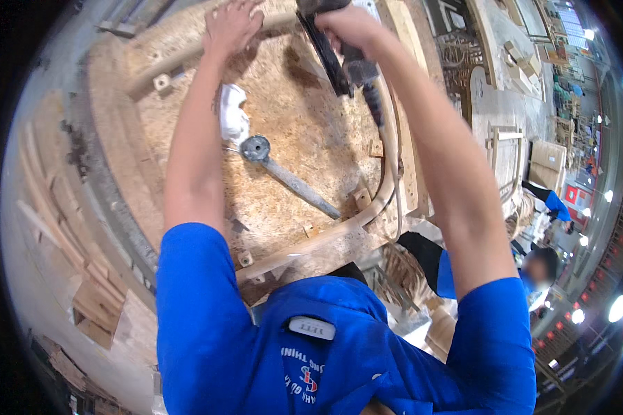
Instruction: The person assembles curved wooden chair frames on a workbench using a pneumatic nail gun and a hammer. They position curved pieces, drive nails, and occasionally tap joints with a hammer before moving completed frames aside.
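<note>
My left hand [233, 28] lies on the far rail of a curved wooden frame [332, 237], its fingers spread and partly over the wood. In my right hand [353, 29] is a black nail gun [327, 59], held at the far right of the board; its top is cut off by the picture's edge. A dark hose [373, 104] runs from the gun toward me. Between my arms, a mallet [299, 187] with a round grey head lies on the chipboard panel [284, 124]. Beside its head sits a crumpled-looking white thing [233, 114].
Small wooden blocks with holes, such as one block [162, 82], stand along the frame's inner edge. Long wood strips [62, 228] lie at the left. Another person in blue [533, 270] is at the right, near stacked wood. A worktable [498, 97] holds wooden pieces at far right.
</note>
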The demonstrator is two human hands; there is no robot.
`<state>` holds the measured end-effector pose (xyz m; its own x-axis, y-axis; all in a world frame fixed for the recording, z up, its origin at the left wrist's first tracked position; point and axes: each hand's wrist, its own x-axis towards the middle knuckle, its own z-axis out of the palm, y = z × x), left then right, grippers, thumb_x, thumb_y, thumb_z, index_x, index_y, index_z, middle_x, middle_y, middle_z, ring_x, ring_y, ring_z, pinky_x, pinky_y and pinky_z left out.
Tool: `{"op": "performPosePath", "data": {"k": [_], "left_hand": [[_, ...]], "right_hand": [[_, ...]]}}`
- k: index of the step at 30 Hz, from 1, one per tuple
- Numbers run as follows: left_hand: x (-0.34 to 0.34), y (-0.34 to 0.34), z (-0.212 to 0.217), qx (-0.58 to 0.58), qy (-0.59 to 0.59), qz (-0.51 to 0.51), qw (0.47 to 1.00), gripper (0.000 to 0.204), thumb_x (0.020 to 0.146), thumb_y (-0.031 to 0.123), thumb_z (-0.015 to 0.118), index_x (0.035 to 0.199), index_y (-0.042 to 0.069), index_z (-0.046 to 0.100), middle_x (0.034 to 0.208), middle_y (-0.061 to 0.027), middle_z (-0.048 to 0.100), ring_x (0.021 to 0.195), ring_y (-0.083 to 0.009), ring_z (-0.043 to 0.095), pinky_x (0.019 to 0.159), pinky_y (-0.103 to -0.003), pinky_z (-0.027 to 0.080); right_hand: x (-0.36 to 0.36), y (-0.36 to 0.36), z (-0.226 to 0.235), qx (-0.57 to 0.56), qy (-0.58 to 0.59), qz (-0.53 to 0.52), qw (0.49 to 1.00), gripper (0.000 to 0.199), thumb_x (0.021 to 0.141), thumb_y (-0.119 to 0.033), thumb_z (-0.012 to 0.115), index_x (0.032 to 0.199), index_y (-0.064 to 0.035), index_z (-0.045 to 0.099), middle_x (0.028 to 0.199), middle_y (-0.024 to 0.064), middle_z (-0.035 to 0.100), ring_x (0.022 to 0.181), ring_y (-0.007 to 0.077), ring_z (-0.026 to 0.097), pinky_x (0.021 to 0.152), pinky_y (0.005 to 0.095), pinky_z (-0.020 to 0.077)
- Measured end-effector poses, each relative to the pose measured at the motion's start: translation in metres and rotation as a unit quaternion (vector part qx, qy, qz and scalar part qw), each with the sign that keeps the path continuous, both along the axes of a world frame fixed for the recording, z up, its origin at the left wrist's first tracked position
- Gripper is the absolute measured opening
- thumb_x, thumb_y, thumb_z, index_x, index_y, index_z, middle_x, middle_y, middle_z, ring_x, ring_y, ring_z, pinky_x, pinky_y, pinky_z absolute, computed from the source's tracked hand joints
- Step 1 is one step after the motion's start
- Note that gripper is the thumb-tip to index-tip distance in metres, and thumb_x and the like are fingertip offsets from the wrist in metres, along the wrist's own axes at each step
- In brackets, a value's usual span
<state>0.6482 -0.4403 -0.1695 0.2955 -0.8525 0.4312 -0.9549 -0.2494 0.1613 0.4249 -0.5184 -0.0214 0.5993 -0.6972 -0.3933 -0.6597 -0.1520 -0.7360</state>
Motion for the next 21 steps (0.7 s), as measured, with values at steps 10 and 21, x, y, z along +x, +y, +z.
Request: {"op": "performPosePath", "data": {"k": [10, 21], "left_hand": [[-0.063, 0.278, 0.142, -0.242, 0.371, 0.215, 0.871, 0.034, 0.100, 0.024, 0.062, 0.127, 0.005, 0.069, 0.121, -0.0186, 0.070, 0.118, -0.0326, 0.065, 0.103, -0.042, 0.049], [0.101, 0.504, 0.164, 0.055, 0.065, 0.527, 0.846, 0.044, 0.097, 0.037, 0.068, 0.121, 0.000, 0.068, 0.120, -0.0279, 0.068, 0.115, -0.0453, 0.064, 0.098, -0.053, 0.050]], "right_hand": [[-0.244, 0.219, 0.073, 0.154, 0.241, -0.045, 0.957, 0.026, 0.083, -0.014, 0.078, 0.104, -0.0014, 0.069, 0.083, 0.0071, 0.072, 0.064, 0.0172, 0.066, 0.060, 0.0360, 0.0524], [-0.286, 0.329, 0.040, 0.146, 0.226, 0.039, 0.962, 0.032, 0.080, -0.027, 0.082, 0.087, 0.0016, 0.070, 0.073, 0.0115, 0.069, 0.071, 0.0230, 0.068, 0.068, 0.0404, 0.0520]]}}
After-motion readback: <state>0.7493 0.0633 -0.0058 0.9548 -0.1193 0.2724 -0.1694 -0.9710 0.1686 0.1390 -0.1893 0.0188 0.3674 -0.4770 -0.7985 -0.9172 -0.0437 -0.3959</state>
